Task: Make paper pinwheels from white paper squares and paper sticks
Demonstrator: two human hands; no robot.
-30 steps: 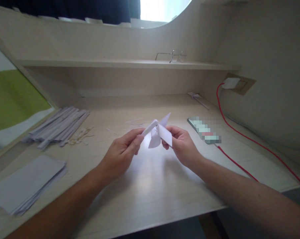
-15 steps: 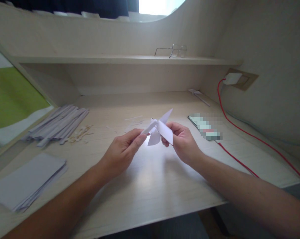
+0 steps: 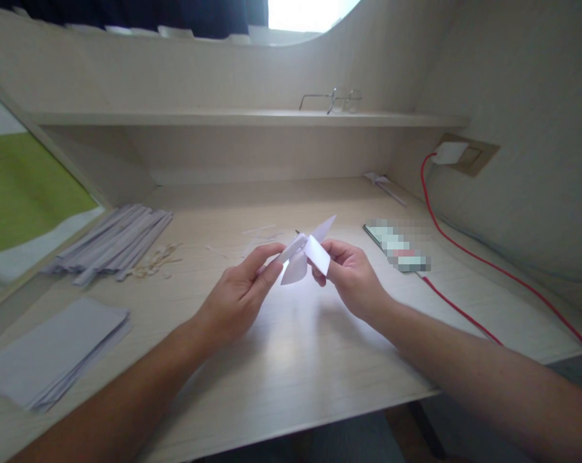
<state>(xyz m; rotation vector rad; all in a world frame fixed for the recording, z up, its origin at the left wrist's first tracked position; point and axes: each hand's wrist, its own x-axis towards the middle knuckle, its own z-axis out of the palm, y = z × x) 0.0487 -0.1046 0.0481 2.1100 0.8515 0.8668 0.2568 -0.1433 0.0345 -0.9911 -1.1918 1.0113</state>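
Desk [image 3: 291, 360]: white folded pinwheel [image 3: 306, 252], both hands.

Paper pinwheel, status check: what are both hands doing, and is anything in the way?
Left hand pinches the rolled paper stick. Right hand grips the paper pinwheel blades, above the desk. Phone and red cable lie clear, right.

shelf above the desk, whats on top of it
A pair of glasses lies on the shelf, toward its right end. Nothing else shows on it, though its top surface is seen almost edge-on, so flat items could be hidden.
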